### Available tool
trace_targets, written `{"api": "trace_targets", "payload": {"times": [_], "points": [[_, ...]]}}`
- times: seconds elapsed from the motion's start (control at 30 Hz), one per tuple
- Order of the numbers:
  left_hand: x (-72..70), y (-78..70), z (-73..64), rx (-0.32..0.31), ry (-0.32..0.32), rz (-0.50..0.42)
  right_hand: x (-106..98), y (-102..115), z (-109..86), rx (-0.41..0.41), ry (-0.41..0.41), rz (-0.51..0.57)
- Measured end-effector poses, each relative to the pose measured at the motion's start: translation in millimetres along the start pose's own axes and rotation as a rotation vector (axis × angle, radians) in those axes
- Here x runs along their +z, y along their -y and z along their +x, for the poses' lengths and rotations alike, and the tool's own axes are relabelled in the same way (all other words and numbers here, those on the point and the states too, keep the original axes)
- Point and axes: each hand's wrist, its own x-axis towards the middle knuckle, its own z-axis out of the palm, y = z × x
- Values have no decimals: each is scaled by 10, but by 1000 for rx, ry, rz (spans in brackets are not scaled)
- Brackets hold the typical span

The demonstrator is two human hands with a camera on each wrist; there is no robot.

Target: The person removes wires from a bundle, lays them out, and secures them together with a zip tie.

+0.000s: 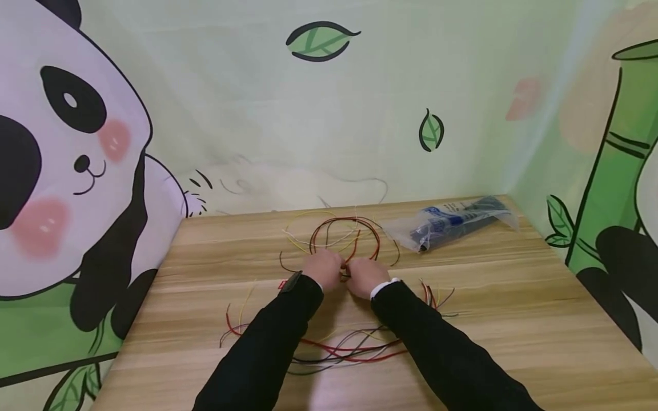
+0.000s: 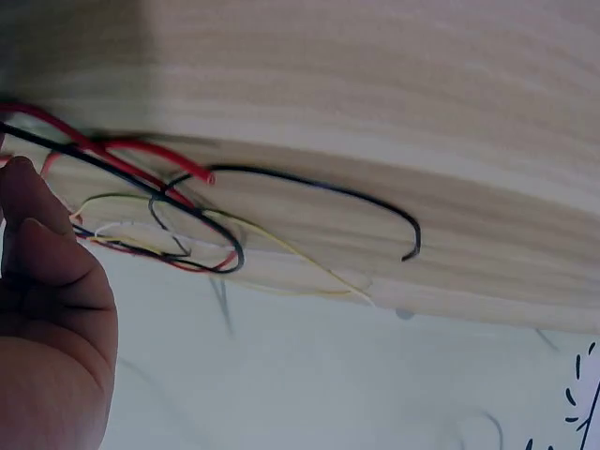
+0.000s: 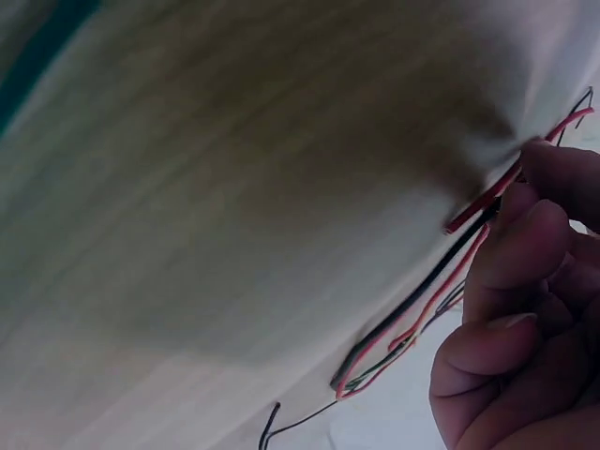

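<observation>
Close together over the middle of the table, my left hand (image 1: 324,267) and right hand (image 1: 366,277) both pinch a looped bundle of wires. Red wire (image 2: 150,145) and black wire (image 2: 300,178) run out from the left fingertips in the left wrist view, with thinner yellow wire (image 2: 281,239) among the loops. In the right wrist view, thumb and fingers of the right hand (image 3: 525,309) grip the bundle, and a red wire end (image 3: 459,223) sticks out past them. The exact crossing between the hands is hidden by the fingers.
A second bundle of red, black, grey and yellow wires (image 1: 354,348) lies nearer, partly under the forearms. A clear plastic bag (image 1: 457,221) with dark and blue contents rests at the back right. A small red tag (image 1: 282,284) shows beside the left wrist. Printed fabric (image 1: 247,114) stands behind.
</observation>
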Motion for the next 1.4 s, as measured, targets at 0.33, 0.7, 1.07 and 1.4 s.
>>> {"api": "trace_targets", "payload": {"times": [0.33, 0.7, 1.07, 1.4], "points": [[97, -24, 0, 15, -24, -2, 10, -35, 22, -7, -18, -26], [160, -1, -22, -2, -69, 39, -2, 15, 6, 27, -5, -69], [11, 160, -134, -64, -75, 35, 41, 8, -5, 43, -36, -82], [-154, 383, -256, -118, -128, -30, 100, -18, -19, 44, -46, -62]]}}
